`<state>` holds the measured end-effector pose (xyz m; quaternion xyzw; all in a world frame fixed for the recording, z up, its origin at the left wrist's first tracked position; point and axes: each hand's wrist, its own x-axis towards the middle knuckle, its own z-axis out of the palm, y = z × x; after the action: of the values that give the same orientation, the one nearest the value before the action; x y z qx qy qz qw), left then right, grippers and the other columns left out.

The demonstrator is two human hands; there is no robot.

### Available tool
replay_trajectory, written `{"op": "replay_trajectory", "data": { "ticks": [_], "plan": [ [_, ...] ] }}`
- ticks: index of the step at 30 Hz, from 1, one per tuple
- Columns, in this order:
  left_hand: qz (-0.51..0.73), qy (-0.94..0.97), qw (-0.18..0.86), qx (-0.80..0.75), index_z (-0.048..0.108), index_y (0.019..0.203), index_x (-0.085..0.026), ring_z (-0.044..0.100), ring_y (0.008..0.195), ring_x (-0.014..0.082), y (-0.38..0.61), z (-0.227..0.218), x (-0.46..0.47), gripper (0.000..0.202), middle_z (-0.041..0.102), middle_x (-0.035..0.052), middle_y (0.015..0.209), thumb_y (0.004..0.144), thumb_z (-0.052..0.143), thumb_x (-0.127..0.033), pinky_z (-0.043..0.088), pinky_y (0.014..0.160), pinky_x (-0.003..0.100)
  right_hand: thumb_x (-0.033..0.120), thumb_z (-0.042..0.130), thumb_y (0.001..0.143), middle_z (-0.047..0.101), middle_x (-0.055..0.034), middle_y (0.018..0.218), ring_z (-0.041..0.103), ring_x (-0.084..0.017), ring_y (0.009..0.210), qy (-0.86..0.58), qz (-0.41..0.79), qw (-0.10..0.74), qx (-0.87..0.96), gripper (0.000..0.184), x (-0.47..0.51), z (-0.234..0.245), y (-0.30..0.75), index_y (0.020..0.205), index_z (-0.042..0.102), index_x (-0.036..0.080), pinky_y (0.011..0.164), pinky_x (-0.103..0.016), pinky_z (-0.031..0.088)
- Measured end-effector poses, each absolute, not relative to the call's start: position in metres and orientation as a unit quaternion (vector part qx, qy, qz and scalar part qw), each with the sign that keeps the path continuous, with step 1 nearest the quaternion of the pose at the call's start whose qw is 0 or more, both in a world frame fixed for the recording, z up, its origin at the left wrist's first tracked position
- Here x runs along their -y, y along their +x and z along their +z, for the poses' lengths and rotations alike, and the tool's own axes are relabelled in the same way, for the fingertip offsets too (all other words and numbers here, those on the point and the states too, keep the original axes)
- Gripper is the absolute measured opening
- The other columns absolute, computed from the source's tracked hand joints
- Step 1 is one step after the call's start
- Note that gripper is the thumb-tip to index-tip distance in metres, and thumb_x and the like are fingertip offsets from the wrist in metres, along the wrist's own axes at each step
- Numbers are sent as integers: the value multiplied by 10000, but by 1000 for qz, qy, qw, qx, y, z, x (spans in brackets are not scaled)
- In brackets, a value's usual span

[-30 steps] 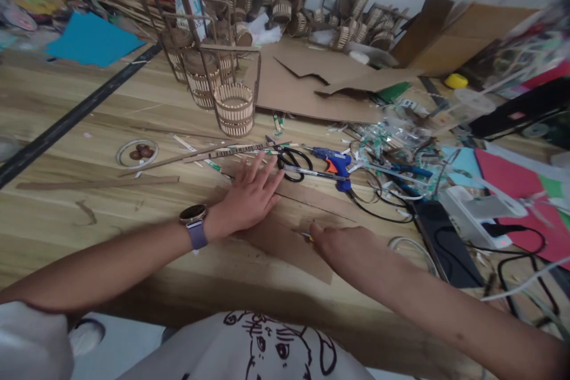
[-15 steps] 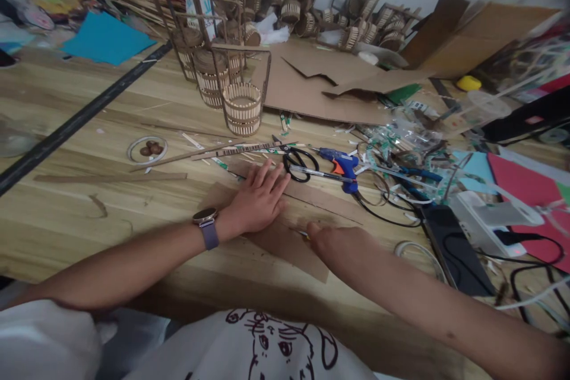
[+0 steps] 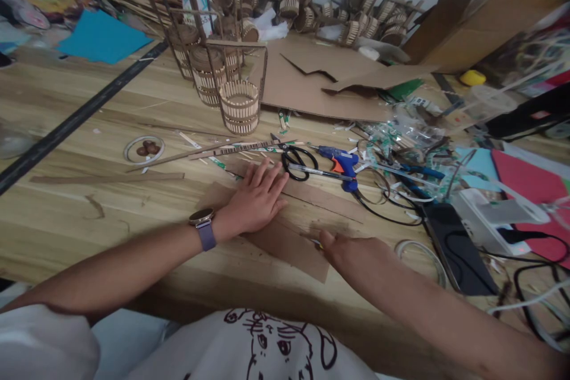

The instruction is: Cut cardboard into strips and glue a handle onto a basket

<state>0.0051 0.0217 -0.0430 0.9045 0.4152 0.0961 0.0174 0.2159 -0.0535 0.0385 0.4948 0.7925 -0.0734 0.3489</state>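
Note:
My left hand lies flat with its fingers spread, pressing on a strip of brown cardboard on the wooden table. My right hand is closed around a utility knife; only a bit of its yellow and metal front end shows, the rest is inside the fist. The knife tip touches the cardboard near its right end, on a thin line running along it. Just beyond my left fingertips lie black-handled scissors with a clear pen across them.
A blue glue gun lies beyond my right hand. Small slatted wooden buckets stand at the back beside a torn cardboard sheet. To the right are a phone, a white power strip and cables. A tape roll encloses brown beads.
My right hand with the utility knife has moved a little right and toward me along the cardboard. My left hand stays pressed in place. The view has shifted slightly.

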Motion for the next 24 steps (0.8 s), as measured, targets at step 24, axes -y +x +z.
{"op": "replay_trajectory", "data": {
  "ticks": [24],
  "plan": [
    [97,906,18,-411,437,1512,-82,177,1530,429,4,-44,-22,561,353,215,1611,1053,428,-405,193,1207,658,174,516,959,741,-55,711,724,-238,549,510,-93,238,-821,99,83,4,284,953,602,223,389,-287,257]
  ]
}}
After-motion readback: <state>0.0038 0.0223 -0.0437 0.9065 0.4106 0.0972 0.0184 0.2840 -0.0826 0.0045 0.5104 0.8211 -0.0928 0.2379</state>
